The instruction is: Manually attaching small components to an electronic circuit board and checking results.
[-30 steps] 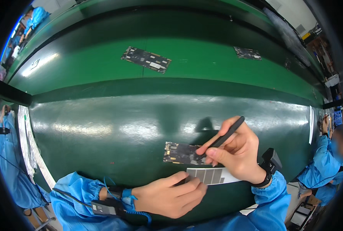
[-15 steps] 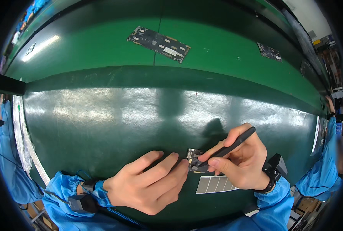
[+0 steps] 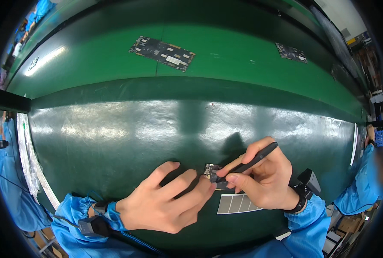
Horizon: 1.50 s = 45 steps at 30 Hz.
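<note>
A small dark circuit board (image 3: pixel 211 169) lies on the green bench mat, partly covered by my fingers. My left hand (image 3: pixel 165 200) rests beside it, palm down with fingers spread, and its fingertips touch or nearly touch the board's left edge. My right hand (image 3: pixel 262 176) grips a slim black pen-like tool (image 3: pixel 259 157), held slanted with its lower end down at the board. Fingers hide the tool's tip. Just below the board is a sheet of grey rectangular labels (image 3: pixel 234 204), partly under my right hand.
Beyond the bench edge runs a green belt (image 3: pixel 101 64) carrying a large dark circuit board (image 3: pixel 162 53) and a smaller board (image 3: pixel 291 52). White strips (image 3: pixel 27 155) lie along the left edge. A coiled blue cord (image 3: pixel 142 241) trails from my left wrist. People in blue sleeves (image 3: pixel 357 185) are at the sides.
The boards on the far belt have shifted left, along with the belt's seam. My view has moved slightly. Both hands stay at the small board, with the tool still in my right hand.
</note>
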Tool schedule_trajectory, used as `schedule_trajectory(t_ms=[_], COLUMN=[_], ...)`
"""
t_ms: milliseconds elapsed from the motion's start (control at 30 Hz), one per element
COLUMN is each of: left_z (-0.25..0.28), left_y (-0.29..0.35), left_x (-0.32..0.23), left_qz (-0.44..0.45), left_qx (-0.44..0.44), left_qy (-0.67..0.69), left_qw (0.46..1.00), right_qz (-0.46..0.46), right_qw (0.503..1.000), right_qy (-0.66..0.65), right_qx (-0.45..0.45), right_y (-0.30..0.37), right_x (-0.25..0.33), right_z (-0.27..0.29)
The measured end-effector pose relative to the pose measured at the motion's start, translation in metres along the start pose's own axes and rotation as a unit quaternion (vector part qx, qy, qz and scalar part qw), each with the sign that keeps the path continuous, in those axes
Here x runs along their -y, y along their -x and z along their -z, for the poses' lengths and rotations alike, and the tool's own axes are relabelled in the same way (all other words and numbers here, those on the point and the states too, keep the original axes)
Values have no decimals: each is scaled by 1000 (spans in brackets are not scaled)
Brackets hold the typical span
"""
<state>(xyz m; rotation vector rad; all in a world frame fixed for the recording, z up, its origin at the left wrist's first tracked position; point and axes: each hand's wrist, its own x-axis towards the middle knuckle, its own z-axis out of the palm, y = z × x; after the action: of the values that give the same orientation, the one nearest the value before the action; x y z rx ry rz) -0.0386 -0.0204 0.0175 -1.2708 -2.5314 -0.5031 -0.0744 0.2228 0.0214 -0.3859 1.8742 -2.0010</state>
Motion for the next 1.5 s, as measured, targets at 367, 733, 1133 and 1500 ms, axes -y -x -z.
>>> schedule_trajectory(t_ms=[367, 733, 1133, 1500], left_z=[6, -24, -50, -8], left_y=[-43, -191, -230, -77], left_x=[23, 145, 89, -1], left_qz=[5, 94, 107, 30], left_qx=[4, -139, -151, -22], left_qy=[117, -84, 139, 75], left_qw=[993, 982, 973, 996], right_qz=[23, 23, 12, -12], right_qw=[991, 953, 960, 990], right_qy=[-88, -150, -172, -81], right_qx=[-102, -264, -222, -118], right_y=[12, 79, 83, 45], right_x=[31, 2, 2, 26], right_z=[40, 117, 129, 98])
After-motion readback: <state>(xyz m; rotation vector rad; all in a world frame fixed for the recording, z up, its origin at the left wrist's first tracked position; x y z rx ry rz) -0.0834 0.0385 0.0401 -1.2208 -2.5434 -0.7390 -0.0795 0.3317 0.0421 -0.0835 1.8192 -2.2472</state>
